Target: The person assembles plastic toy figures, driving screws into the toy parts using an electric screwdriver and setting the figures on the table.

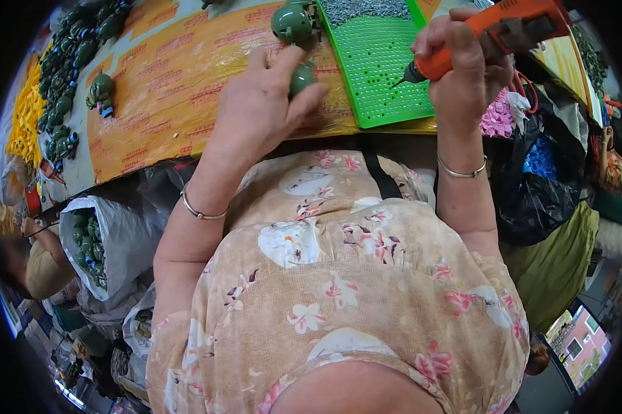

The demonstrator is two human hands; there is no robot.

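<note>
My left hand (259, 103) is over the yellow-covered table, its fingers around a small round green part (301, 79). Just beyond its fingertips sits a larger green round toy piece (291, 25). My right hand (466, 69) is wrapped round an orange electric screwdriver (494, 38), whose thin dark bit points down and left above a bright green perforated tray (387, 76). Small grey screws (366, 10) fill the far end of that tray. Apart from these, a green toy piece (100, 93) lies farther left on the table.
Many green toy pieces (61, 76) are heaped at the table's left, beside yellow parts (25, 114). A white sack (118, 241) holds more green pieces below. On the right are pink parts (497, 117) and a black bag (542, 186). Another person's arm (45, 248) shows far left.
</note>
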